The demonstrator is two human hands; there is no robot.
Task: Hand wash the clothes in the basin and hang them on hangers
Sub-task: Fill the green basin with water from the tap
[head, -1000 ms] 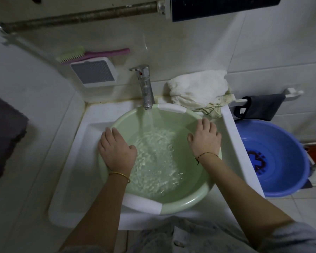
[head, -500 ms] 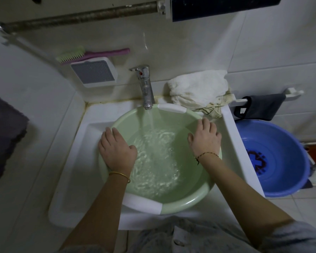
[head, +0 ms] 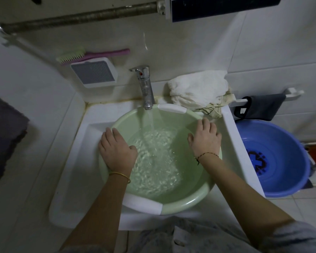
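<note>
A pale green basin with white handle grips sits in the white sink. Water runs from the chrome tap into it and churns in the middle. My left hand grips the basin's left rim, fingers over the edge. My right hand grips the right rim the same way. A bundle of white cloth lies on the sink's back right corner, apart from both hands. No garment shows in the water.
A blue tub stands on the floor to the right. Above it a dark cloth hangs on a wall rail. A brush rests on a white box at the back left. Dark fabric hangs at the far left.
Both hands stay on the basin's rim. Only the running water shifts in the basin.
</note>
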